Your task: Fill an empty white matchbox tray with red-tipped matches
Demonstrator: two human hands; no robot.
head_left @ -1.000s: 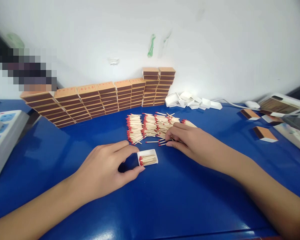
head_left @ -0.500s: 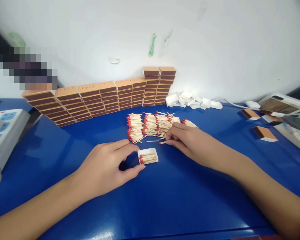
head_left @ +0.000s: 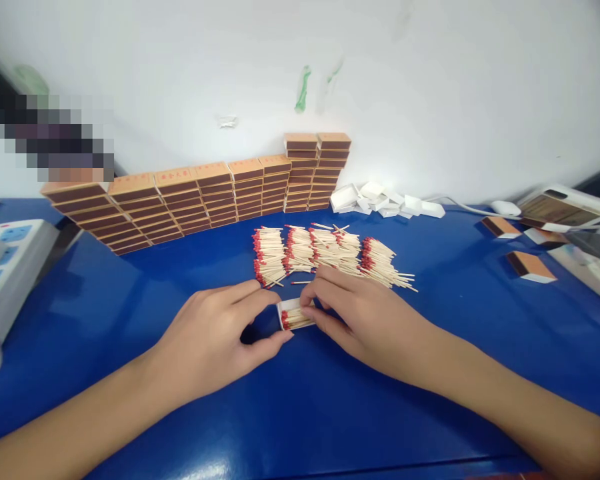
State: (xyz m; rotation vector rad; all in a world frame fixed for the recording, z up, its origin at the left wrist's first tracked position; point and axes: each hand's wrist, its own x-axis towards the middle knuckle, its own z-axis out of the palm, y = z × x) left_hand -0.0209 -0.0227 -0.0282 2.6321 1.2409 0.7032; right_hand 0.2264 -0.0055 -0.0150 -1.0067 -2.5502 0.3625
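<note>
My left hand (head_left: 225, 327) steadies a small white matchbox tray (head_left: 281, 308) on the blue table, thumb at its near edge and fingers at its far edge. Several red-headed matches (head_left: 294, 317) lie in the tray, heads to the left. Over the tray's right end, my right hand (head_left: 350, 307) is closed in a pinch on a match, which its fingertips mostly hide. Just beyond both hands, loose matches (head_left: 270, 253) are heaped in several rows, and a single match (head_left: 301, 283) lies apart in front of them.
Stacked matchboxes (head_left: 175, 193) form a long row along the wall. White matchbox trays (head_left: 375, 198) are piled right of them. Loose matchboxes (head_left: 531, 267), a phone (head_left: 563, 207) and a cable lie at the right. A power strip (head_left: 20, 267) stands at the left.
My right hand has moved left and nearer, from the match heap to the tray, carrying a match. The rightmost match row is now uncovered. My left hand has stayed at the tray.
</note>
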